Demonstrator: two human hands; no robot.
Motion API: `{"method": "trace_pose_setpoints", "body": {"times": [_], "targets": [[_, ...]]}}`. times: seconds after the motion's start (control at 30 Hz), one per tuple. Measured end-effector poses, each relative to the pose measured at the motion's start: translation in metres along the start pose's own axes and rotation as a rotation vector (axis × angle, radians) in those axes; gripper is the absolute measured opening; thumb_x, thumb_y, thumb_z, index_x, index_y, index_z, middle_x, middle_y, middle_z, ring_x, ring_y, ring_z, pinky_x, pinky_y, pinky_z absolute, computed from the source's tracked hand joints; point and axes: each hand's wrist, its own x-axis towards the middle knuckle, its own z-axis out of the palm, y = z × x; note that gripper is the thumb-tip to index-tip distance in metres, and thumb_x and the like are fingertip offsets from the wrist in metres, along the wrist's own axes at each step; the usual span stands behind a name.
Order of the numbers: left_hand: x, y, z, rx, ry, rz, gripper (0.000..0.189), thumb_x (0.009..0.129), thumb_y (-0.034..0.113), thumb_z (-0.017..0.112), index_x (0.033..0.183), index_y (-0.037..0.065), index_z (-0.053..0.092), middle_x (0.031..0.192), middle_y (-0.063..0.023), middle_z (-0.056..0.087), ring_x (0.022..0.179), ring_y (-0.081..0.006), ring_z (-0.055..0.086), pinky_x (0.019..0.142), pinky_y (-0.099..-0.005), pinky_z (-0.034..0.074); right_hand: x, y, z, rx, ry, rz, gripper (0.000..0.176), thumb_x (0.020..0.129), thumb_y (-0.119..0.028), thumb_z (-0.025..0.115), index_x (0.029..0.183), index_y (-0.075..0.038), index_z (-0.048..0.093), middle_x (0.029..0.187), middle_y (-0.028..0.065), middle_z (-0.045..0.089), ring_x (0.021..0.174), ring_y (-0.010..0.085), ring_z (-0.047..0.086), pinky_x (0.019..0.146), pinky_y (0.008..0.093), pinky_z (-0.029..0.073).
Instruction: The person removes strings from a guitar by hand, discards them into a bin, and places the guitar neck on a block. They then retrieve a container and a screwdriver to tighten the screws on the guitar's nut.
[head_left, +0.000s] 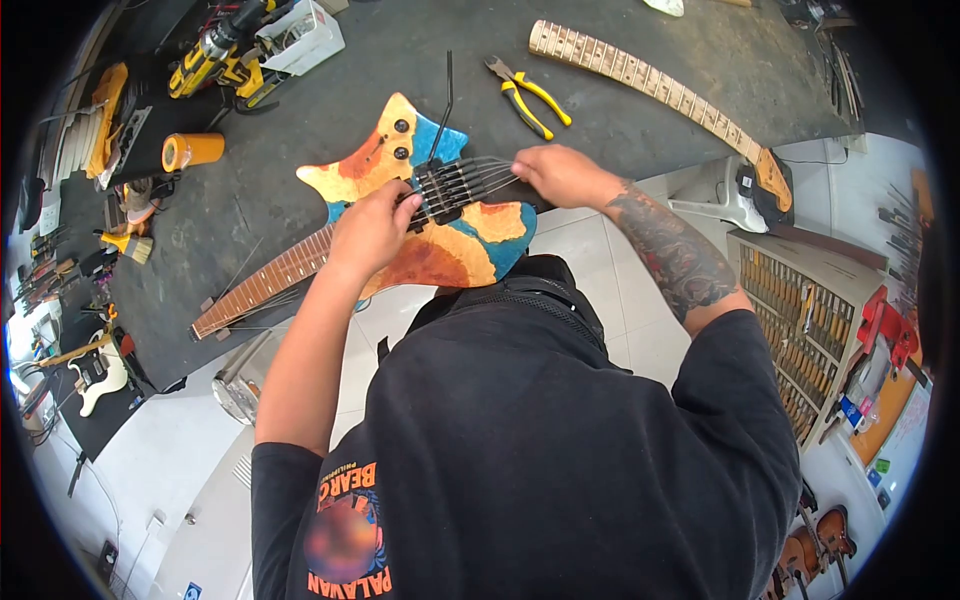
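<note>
Workbench [380, 60] over white tiles [580, 245] bears guitar [420, 255]; right hand [555, 175] pinches strands [490, 172], left hand [370, 228] at bridge [445, 192], grip unclear.

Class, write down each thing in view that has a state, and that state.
Guitar: face up on the bench
Left hand: at the black bridge, grip unclear
Right hand: fingers pinched on thin strands by the bridge
Pliers: lying down, handles spread
Spare neck: fretted side up, joined to no body, headstock past the bench edge
Yellow roll: on its side
White box: open at the top
</note>
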Motion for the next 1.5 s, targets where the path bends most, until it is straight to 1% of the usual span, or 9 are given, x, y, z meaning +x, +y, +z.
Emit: {"method": "trace_pose_setpoints", "body": {"times": [0.23, 0.43, 0.7, 0.8, 0.87, 1.03, 1.13, 1.37, 1.5], "targets": [[-0.018, -0.011, -0.031, 0.202, 0.338, 0.171, 0.039, 0.094, 0.032, 0.069, 0.122, 0.006, 0.066, 0.115, -0.0170, 0.070, 0.104, -0.0364, 0.067, 0.089, -0.0480, 0.050, -0.030, 0.053, -0.040, -0.129, 0.036, 0.083, 0.032, 0.104, -0.034, 0.050, 0.099, -0.007, 0.066, 0.099, 0.0179, 0.070, 0.100, 0.0412, 0.065, 0.088, 0.0520, 0.051], [-0.049, 0.000, -0.071, 0.105, 0.494, 0.099, 0.041, 0.095, 0.029, 0.070, 0.127, 0.004, 0.064, 0.120, -0.0181, 0.067, 0.112, -0.0359, 0.065, 0.095, -0.0439, 0.051, -0.080, 0.096, -0.078, -0.186, 0.117, 0.209, 0.030, 0.104, -0.033, 0.049, 0.096, -0.009, 0.065, 0.095, 0.0168, 0.069, 0.097, 0.0417, 0.065, 0.083, 0.0519, 0.050], [-0.052, 0.072, -0.077, 0.012, 0.448, 0.255, 0.042, 0.095, 0.019, 0.071, 0.132, 0.005, 0.061, 0.127, -0.0149, 0.066, 0.120, -0.0289, 0.063, 0.103, -0.0384, 0.047, -0.186, 0.112, -0.115, -0.339, 0.318, 0.377, 0.031, 0.105, -0.034, 0.049, 0.095, -0.008, 0.061, 0.093, 0.0158, 0.068, 0.095, 0.0404, 0.064, 0.079, 0.0512, 0.050], [-0.040, 0.104, -0.066, -0.043, 0.429, 0.515, 0.043, 0.092, 0.015, 0.073, 0.132, 0.004, 0.061, 0.128, -0.0161, 0.065, 0.121, -0.0291, 0.062, 0.104, -0.0384, 0.046, -0.246, 0.086, -0.118, -0.377, 0.455, 0.451, 0.027, 0.104, -0.029, 0.051, 0.095, -0.006, 0.060, 0.089, 0.0180, 0.065, 0.090, 0.0428, 0.062, 0.076, 0.0496, 0.049], [-0.034, 0.124, -0.056, -0.064, 0.373, 0.732, 0.062, 0.085, 0.015, 0.079, 0.140, 0.004, 0.053, 0.137, -0.0178, 0.058, 0.127, -0.0321, 0.057, 0.107, -0.0405, 0.044, -0.286, 0.055, -0.112, -0.432, 0.525, 0.520, 0.024, 0.103, -0.028, 0.052, 0.094, -0.006, 0.059, 0.090, 0.0179, 0.065, 0.090, 0.0425, 0.062, 0.075, 0.0504, 0.049], [-0.060, 0.220, -0.011, -0.019, 0.293, 1.329, 0.108, 0.070, 0.033, 0.091, 0.156, 0.004, 0.032, 0.152, -0.0218, 0.040, 0.142, -0.0417, 0.038, 0.116, -0.0465, 0.035, -0.366, -0.080, -0.053, -0.558, 0.723, 0.698, 0.017, 0.099, -0.023, 0.056, 0.095, -0.008, 0.063, 0.092, 0.0145, 0.067, 0.088, 0.0393, 0.065, 0.074, 0.0501, 0.051], [-0.111, 0.272, 0.036, 0.061, 0.269, 1.605, 0.113, 0.072, 0.043, 0.087, 0.160, 0.007, 0.025, 0.158, -0.0214, 0.032, 0.148, -0.0413, 0.030, 0.118, -0.0588, 0.028, -0.403, -0.169, 0.001, -0.588, 0.775, 0.829, 0.012, 0.092, -0.016, 0.057, 0.096, -0.011, 0.068, 0.091, 0.0086, 0.070, 0.087, 0.0339, 0.068, 0.075, 0.0473, 0.054], [-0.214, 0.319, 0.177, 0.290, -0.354, 1.921, 0.055, 0.094, 0.027, 0.069, 0.145, 0.013, 0.051, 0.137, -0.0151, 0.059, 0.134, -0.0339, 0.051, 0.118, -0.0613, 0.025, -0.516, -0.291, 0.167, -0.451, 0.975, 1.336, 0.019, 0.090, -0.012, 0.055, 0.100, -0.012, 0.070, 0.101, 0.0064, 0.072, 0.090, 0.0320, 0.070, 0.076, 0.0451, 0.055], [-0.255, 0.308, 0.242, 0.248, -0.475, 1.961, 0.061, 0.094, 0.027, 0.069, 0.149, 0.014, 0.047, 0.142, -0.0164, 0.054, 0.135, -0.0373, 0.047, 0.118, -0.0607, 0.025, -0.599, -0.320, 0.292, -0.302, 0.998, 1.827, 0.018, 0.096, -0.016, 0.054, 0.099, -0.010, 0.070, 0.099, 0.0099, 0.072, 0.090, 0.0342, 0.070, 0.076, 0.0453, 0.056]]}}
